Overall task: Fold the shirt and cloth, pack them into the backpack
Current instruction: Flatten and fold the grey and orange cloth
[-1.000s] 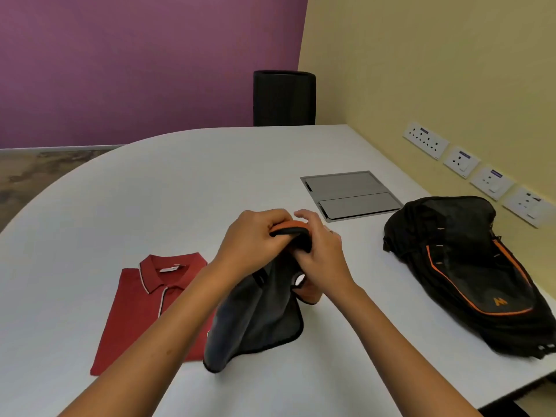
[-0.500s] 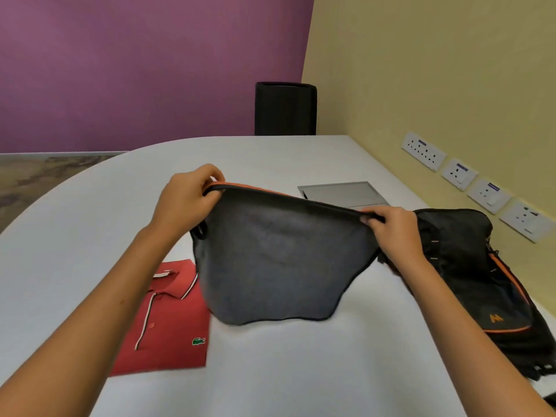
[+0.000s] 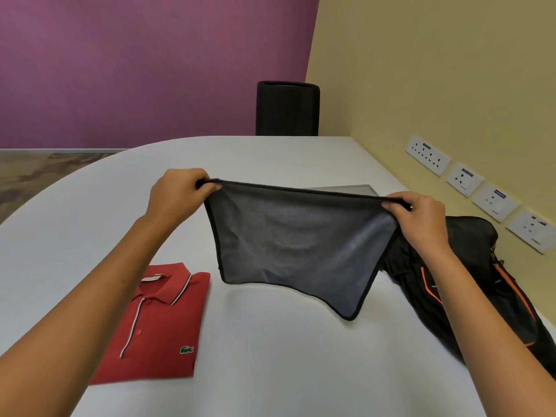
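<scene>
A grey cloth (image 3: 294, 245) with a dark hem hangs stretched above the white table (image 3: 270, 356). My left hand (image 3: 177, 195) pinches its top left corner and my right hand (image 3: 421, 221) pinches its top right corner. The cloth's lower edge rests on the table. A red polo shirt (image 3: 162, 323) lies folded at the near left, partly under my left forearm. The black backpack (image 3: 487, 284) with orange trim lies at the right edge, partly hidden behind my right arm and the cloth.
A grey flap panel (image 3: 352, 188) set in the table shows just behind the cloth. A black chair back (image 3: 287, 108) stands at the far edge. Wall sockets (image 3: 466, 179) line the yellow wall on the right.
My hands have moved apart from a bunched grip and spread the cloth wide. Its orange side no longer shows, and the hem is pulled tauter than half a second ago.
</scene>
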Demonstrator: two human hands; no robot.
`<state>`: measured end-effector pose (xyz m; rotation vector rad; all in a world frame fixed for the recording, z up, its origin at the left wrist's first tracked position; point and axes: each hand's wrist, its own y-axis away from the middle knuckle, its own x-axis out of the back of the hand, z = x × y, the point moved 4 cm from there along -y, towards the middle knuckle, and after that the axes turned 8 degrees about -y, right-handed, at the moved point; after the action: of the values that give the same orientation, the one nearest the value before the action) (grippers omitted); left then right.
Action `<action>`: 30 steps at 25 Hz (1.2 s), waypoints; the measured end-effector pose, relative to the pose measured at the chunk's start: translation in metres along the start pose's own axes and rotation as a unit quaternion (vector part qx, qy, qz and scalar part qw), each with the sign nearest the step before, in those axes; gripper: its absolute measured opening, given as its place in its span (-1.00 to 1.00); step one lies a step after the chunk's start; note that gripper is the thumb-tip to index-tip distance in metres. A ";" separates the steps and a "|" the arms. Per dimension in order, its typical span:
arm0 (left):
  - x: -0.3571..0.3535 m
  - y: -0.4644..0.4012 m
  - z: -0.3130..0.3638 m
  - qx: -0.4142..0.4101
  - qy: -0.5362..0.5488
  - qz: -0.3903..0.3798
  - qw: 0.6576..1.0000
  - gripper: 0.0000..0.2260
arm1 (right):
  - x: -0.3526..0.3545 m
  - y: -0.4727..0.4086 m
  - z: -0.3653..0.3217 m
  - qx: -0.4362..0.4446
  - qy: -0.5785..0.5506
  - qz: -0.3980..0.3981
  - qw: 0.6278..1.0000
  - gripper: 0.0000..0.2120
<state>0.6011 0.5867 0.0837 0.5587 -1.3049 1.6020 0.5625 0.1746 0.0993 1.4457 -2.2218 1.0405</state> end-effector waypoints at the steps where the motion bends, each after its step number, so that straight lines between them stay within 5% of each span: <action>1: 0.002 -0.006 0.001 0.015 0.012 -0.002 1.000 -0.73 | 0.004 -0.005 0.000 -0.007 -0.008 0.005 1.000 -0.83; 5: 0.015 -0.026 0.008 0.042 0.136 -0.020 0.990 -0.77 | 0.022 -0.021 -0.008 -0.040 -0.092 -0.002 0.995 -0.84; 9: 0.015 -0.020 0.012 0.067 0.361 -0.272 0.889 -0.83 | 0.028 -0.018 -0.007 -0.107 -0.179 -0.203 0.957 -0.73; 13: 0.009 -0.012 0.004 0.035 0.329 -0.408 0.851 -0.59 | 0.028 -0.022 0.004 -0.109 -0.198 -0.294 0.929 -0.33; 16: -0.014 -0.019 -0.005 0.057 0.292 -0.406 0.864 -0.63 | 0.014 -0.027 0.015 -0.136 -0.206 -0.314 0.917 -0.34; 21: -0.093 -0.019 -0.035 0.098 0.160 -0.367 0.911 -0.91 | -0.046 -0.029 0.063 -0.194 -0.083 -0.328 0.921 -0.83; 25: -0.152 -0.009 -0.053 0.053 -0.059 -0.258 0.963 -0.86 | -0.106 -0.026 0.106 -0.161 0.062 -0.261 0.950 -0.91; 30: -0.194 0.006 -0.053 0.154 -0.073 -0.202 0.964 -0.81 | -0.166 -0.022 0.142 -0.176 0.123 -0.181 0.960 -0.96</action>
<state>0.6912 0.5607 -0.0944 1.0806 -0.9671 1.4430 0.6763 0.1807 -0.0879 1.4015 -1.7685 0.6265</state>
